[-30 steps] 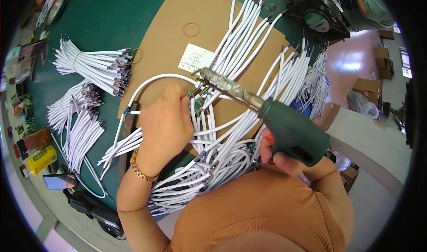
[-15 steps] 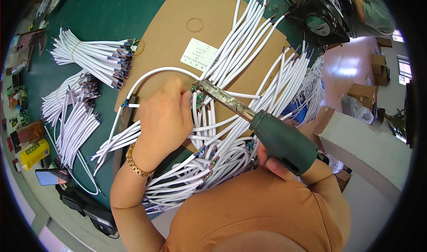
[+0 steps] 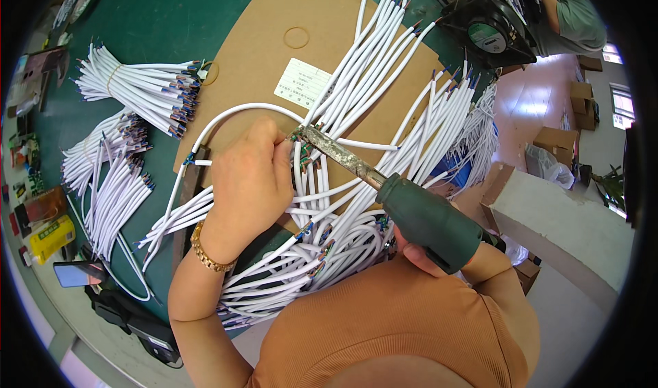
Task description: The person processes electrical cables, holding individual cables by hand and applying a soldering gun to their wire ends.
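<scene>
Taking the middle of the view as the dial's centre, the left hand (image 3: 250,172), at nine o'clock, is closed with its fingertips pinched around what looks like the end of an arching white cable (image 3: 248,108); the fingers mask the exact grip. The right hand (image 3: 417,256), at four, wraps a soldering iron (image 3: 432,220), its tip at or just beside the green conductors (image 3: 306,156) near that pinch. This joint seems in progress. In the cable pile (image 3: 301,278) at six, coloured conductors meet in clusters and look already joined. The cable fan (image 3: 373,66) at one and the banded cable bundle (image 3: 133,86) at ten on the green surface (image 3: 164,18) show separate ends, seemingly unjoined so far.
</scene>
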Demonstrator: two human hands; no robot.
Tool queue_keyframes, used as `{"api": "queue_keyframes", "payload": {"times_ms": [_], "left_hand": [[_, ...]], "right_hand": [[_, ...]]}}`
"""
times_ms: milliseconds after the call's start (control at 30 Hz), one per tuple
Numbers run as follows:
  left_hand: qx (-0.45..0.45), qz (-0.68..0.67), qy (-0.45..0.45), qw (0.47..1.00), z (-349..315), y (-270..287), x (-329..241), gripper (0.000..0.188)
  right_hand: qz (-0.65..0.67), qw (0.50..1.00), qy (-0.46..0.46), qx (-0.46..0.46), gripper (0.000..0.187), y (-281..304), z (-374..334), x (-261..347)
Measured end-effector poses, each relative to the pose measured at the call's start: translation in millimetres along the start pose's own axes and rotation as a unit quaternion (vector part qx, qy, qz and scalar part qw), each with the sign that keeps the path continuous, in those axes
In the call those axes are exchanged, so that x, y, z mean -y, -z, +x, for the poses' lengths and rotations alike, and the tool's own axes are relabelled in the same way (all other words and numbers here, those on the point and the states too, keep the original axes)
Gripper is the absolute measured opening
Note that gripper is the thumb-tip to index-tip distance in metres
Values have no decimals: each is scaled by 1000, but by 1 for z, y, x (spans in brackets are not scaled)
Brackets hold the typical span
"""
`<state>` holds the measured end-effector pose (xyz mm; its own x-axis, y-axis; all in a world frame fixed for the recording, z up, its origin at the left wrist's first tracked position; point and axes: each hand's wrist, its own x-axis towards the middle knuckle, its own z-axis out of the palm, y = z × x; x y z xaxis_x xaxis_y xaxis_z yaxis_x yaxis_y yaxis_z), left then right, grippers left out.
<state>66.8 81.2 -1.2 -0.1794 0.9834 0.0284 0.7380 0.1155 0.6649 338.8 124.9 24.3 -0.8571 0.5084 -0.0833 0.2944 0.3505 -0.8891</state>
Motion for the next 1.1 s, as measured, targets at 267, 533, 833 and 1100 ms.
{"api": "queue_keyframes", "payload": {"times_ms": [267, 533, 833, 1100], "left_hand": [[1, -19, 3, 1000, 0, -1, 1, 9], [2, -16, -4, 1000, 0, 0, 3, 9], [-21, -49, 24, 998, -4, 9, -1, 8], [22, -265, -48, 963, -21, 39, -29, 20]], "right_hand": [[-16, 1000, -24, -4, 27, 1, -7, 0], [56, 997, -44, -24, 45, -6, -21, -9], [305, 935, -104, -147, 59, -16, -1, 11], [430, 875, -17, -220, 59, -2, 25, 40]]}}
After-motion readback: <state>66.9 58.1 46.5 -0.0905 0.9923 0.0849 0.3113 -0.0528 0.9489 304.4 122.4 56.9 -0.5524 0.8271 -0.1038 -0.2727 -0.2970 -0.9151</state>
